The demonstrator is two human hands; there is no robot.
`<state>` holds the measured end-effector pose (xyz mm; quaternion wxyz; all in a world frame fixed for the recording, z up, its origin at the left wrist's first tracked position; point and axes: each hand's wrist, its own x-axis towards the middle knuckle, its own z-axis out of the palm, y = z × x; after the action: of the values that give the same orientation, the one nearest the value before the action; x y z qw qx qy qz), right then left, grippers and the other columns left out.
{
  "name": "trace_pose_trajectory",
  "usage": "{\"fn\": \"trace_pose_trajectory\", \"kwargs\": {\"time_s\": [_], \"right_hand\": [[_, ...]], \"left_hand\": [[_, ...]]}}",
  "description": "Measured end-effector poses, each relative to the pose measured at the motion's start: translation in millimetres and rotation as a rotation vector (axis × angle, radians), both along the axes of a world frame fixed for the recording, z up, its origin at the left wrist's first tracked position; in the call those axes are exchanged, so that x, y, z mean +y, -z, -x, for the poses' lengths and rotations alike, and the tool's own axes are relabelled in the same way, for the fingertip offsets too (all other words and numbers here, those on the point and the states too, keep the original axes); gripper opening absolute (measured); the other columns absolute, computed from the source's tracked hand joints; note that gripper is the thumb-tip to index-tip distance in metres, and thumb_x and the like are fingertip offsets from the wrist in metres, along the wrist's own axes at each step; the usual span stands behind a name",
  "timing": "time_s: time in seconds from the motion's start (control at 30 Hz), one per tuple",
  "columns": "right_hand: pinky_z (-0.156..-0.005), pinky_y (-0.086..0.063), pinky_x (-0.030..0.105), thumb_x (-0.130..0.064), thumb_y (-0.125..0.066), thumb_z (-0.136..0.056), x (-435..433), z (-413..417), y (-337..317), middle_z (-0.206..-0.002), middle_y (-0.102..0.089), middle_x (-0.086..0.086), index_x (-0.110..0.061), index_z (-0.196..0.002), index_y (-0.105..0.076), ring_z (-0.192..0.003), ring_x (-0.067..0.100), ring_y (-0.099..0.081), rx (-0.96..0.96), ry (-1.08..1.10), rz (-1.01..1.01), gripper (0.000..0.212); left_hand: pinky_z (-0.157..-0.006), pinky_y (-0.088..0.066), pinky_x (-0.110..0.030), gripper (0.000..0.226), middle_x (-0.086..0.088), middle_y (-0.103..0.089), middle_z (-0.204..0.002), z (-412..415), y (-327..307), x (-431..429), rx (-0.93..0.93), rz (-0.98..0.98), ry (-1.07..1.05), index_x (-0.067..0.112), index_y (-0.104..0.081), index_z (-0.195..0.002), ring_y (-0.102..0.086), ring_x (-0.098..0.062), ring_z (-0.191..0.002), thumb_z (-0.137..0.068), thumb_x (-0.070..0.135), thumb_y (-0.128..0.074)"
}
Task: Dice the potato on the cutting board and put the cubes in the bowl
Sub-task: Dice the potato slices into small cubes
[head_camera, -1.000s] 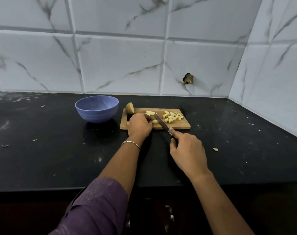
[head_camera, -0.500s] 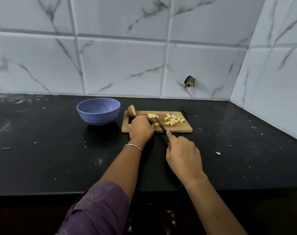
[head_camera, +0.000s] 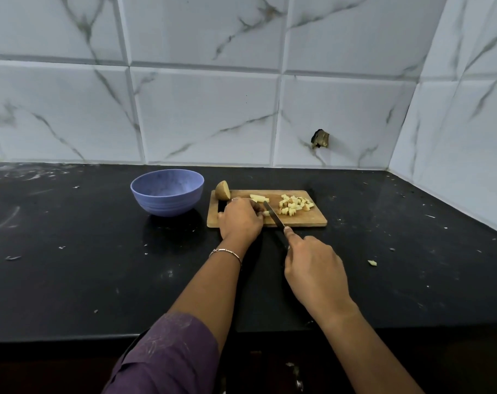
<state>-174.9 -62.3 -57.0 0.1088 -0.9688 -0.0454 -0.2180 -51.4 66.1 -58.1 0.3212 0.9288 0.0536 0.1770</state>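
A wooden cutting board (head_camera: 309, 220) lies on the black counter. A pile of pale potato cubes (head_camera: 295, 205) sits on its right half, and a few potato strips (head_camera: 259, 198) lie near the middle. An uncut potato half (head_camera: 222, 190) stands at the board's far left corner. My left hand (head_camera: 240, 218) holds a potato strip down on the board. My right hand (head_camera: 315, 270) grips a knife (head_camera: 273, 214), index finger along its spine, the blade right beside my left fingertips. The blue bowl (head_camera: 167, 191) stands left of the board, and I see no cubes in it.
White marble tiles rise behind the counter and along the right side, forming a corner. One stray potato bit (head_camera: 372, 262) lies on the counter to the right. Small crumbs dot the dark surface. The counter's front edge runs below my forearms.
The knife blade has moved left, closer to my left fingertips. My right hand has shifted slightly with it. My left hand stays on the potato strip.
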Motion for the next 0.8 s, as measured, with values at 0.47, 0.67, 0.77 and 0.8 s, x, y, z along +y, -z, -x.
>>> {"fn": "trace_pose_trajectory", "kwargs": {"time_s": [0.47,0.67,0.77,0.8], "right_hand": [[-0.054,-0.032,0.023,-0.022,-0.041,-0.105,1.9,2.2,-4.5,-0.106,-0.05,-0.003,-0.035,-0.155,-0.025,-0.075,0.01,-0.048,0.031,0.062,0.031,0.054],[-0.061,-0.039,0.022,-0.023,-0.043,-0.105,-2.3,2.4,-3.5,-0.109,-0.05,-0.002,-0.035,-0.155,-0.024,-0.078,0.009,-0.053,0.026,0.101,-0.047,0.055],[-0.061,-0.041,0.02,-0.027,-0.041,-0.105,-5.3,7.1,-2.7,-0.1,-0.05,-0.005,-0.037,-0.155,-0.027,-0.076,0.008,-0.054,-0.012,0.083,-0.101,0.052],[-0.061,-0.042,0.02,-0.029,-0.041,-0.105,-6.0,8.0,-2.5,-0.098,-0.05,-0.006,-0.037,-0.154,-0.028,-0.076,0.008,-0.054,-0.016,0.077,-0.11,0.051]], "left_hand": [[-0.1,-0.042,-0.041,0.014,0.007,-0.071,-0.105,2.7,-1.8,2.3,0.002,0.026,0.025,0.03,-0.074,-0.103,-0.061,-0.014,-0.104,-0.091,0.031,-0.068],[-0.099,-0.045,-0.045,0.013,0.011,-0.071,-0.104,-0.3,1.4,1.1,0.001,0.034,0.089,0.032,-0.075,-0.101,-0.061,-0.014,-0.105,-0.089,0.035,-0.07],[-0.101,-0.044,-0.045,0.013,0.01,-0.071,-0.106,-1.1,0.5,0.8,0.006,0.037,0.101,0.033,-0.075,-0.101,-0.06,-0.015,-0.108,-0.09,0.036,-0.069],[-0.102,-0.043,-0.045,0.013,0.01,-0.071,-0.106,-1.6,0.2,1.2,0.007,0.032,0.093,0.033,-0.074,-0.101,-0.06,-0.015,-0.109,-0.09,0.036,-0.069]]}}
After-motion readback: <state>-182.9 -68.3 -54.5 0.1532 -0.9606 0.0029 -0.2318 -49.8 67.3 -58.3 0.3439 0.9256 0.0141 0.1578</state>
